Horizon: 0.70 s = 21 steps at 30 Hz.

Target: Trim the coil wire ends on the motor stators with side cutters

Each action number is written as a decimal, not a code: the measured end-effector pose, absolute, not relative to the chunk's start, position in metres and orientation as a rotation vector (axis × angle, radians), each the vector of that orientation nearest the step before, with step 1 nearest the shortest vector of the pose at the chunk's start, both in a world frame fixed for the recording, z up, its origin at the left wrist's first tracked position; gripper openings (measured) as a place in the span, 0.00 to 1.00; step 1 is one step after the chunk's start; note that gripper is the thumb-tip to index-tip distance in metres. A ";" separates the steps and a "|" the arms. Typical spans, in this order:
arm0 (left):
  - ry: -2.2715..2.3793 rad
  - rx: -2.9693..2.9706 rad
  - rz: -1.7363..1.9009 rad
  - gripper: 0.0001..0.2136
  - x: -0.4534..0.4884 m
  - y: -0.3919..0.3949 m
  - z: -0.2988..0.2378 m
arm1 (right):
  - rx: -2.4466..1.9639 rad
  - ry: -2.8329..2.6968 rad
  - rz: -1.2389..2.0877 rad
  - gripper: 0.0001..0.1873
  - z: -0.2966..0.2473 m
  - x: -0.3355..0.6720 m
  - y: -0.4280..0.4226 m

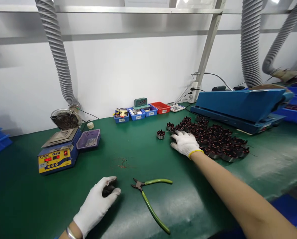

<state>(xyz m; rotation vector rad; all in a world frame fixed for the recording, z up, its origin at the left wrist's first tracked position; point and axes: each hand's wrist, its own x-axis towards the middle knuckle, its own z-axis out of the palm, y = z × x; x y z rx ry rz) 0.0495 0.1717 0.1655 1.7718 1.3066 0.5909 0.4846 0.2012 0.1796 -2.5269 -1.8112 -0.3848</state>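
Observation:
My left hand [96, 203], in a white glove, curls its fingers and thumb around a dark round part, seemingly a motor stator [108, 190], mostly hidden by the glove. On the right, my gloved right hand [185, 142] reaches to the near left edge of a cluster of copper-wound motor stators [214, 134]. Its fingers are stretched out over the edge pieces; no part shows in its grasp. One single stator [160, 134] stands apart, left of that hand. Between my hands lie green-handled cutting pliers [138, 184], jaws and handles spread.
Wire scraps [123, 162] lie mid-table. At left are a yellow-blue heating unit [55, 161] and a purple tray [98, 136]. Blue bins [138, 116], a red bin [163, 112] and a calculator [177, 108] line the wall. A large blue machine [238, 106] stands behind the stators.

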 end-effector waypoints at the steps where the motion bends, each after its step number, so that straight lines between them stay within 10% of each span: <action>1: 1.309 1.781 0.586 0.28 0.050 0.171 0.167 | -2.530 -1.808 -0.388 0.24 0.180 0.497 0.202; 11: 1.301 1.823 0.637 0.22 0.056 0.166 0.173 | -2.519 -1.479 -0.516 0.28 0.189 0.576 0.210; 21: 1.355 1.860 0.554 0.23 0.056 0.163 0.172 | -1.817 -2.173 -0.215 0.33 0.140 0.429 0.228</action>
